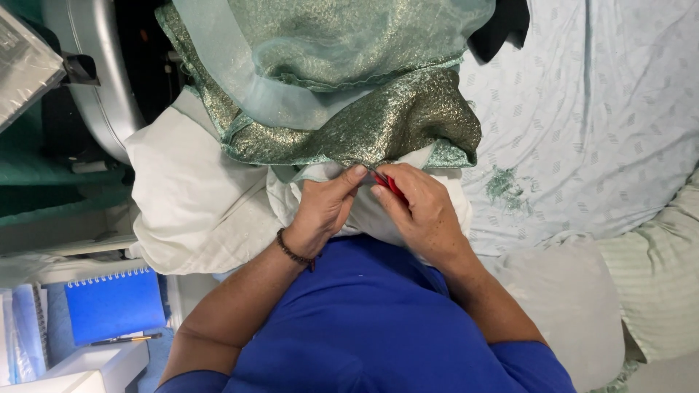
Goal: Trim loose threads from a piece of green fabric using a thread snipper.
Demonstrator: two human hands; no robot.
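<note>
Head view: a person's two hands meet at a fabric edge.
Left hand [325, 207]: pinches the green-gold fabric [378, 120] hem.
Right hand [419, 211]: closed around a small red tool [390, 185], tip at the hem.
Fabric: draped over white cloth [196, 200].
Nearby: blue notebook [114, 304], lower left.

The red-handled tool [391, 186] is mostly buried inside the right hand [419, 211], so its kind cannot be told; its tip vanishes under the green fabric's [378, 124] hem just above the grip. Left of the grip, the left hand's [328, 207] fingertips hide the pinched edge.
</note>
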